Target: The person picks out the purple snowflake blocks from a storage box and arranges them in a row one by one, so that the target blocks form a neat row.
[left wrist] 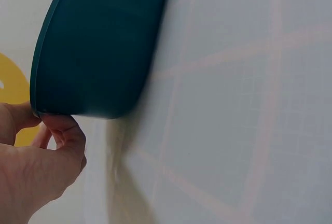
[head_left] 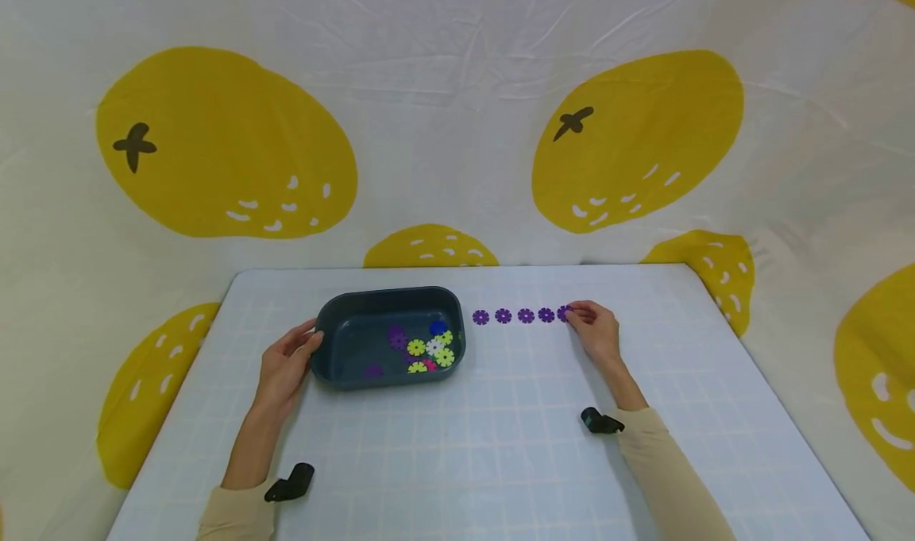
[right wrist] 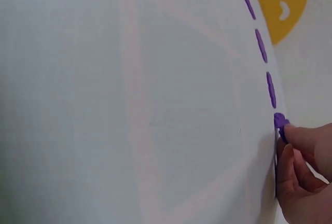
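Observation:
At the left, a dark blue-green plastic tub (head_left: 350, 349) stands on the table, holding several flower-shaped discs in yellow, white, purple, blue and pink. My left hand (head_left: 280, 370) pinches its left rim, thumb and fingers on either side, as the left wrist view also shows. To the right of the tub runs a row of several purple flower-shaped discs (head_left: 526, 316). My right hand (head_left: 599, 336) is at the row's right end, pinching the last purple disc (right wrist: 280, 120) between thumb and fingers, low at the table surface. Part of that disc is hidden by the fingers.
A white cloth with a pale grid covers the table (head_left: 457, 461). Behind it hangs a white curtain (head_left: 443, 128) printed with yellow fruit. Small black wrist cameras (head_left: 291, 483) sit at both sleeve cuffs.

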Available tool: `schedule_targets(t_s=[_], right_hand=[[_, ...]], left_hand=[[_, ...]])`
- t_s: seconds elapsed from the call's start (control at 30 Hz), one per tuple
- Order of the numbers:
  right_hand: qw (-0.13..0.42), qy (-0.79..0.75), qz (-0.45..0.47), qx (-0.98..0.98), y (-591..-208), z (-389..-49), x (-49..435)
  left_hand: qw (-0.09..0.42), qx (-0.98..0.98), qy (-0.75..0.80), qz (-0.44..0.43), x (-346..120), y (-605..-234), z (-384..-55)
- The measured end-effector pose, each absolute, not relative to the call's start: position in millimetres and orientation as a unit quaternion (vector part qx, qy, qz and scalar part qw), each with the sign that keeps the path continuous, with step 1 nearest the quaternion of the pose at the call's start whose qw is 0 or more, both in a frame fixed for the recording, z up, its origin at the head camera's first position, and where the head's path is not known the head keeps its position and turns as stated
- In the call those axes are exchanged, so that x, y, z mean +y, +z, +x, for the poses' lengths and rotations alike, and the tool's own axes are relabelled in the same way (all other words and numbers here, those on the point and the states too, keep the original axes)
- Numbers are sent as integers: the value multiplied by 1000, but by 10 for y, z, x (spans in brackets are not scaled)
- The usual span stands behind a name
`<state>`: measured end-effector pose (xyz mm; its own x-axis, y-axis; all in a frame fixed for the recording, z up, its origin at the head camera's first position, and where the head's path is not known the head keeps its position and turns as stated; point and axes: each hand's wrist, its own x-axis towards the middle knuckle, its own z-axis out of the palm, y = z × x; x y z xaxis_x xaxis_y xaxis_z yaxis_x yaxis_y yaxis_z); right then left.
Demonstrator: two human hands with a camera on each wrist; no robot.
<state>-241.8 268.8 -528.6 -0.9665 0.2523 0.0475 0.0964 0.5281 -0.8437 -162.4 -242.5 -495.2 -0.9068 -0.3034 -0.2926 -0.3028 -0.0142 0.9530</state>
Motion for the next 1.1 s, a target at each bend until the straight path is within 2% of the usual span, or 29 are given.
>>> schedule_targets(t_s=[0.47, 0.83, 1.1], right_hand=[[85, 433, -81, -894, -5285, -2419, 2699], [110, 404, -57, -906, -5261, -2413, 2641], [106, 437, -98, -888, -5250, -2403, 2622]], left_hand=[[5, -696, -682, 224, -2414, -4958, -1633], [3, -701, -677, 222, -2409, -4946, -1626], [9, -696, -681, 227, -2414, -4947, -1633]])
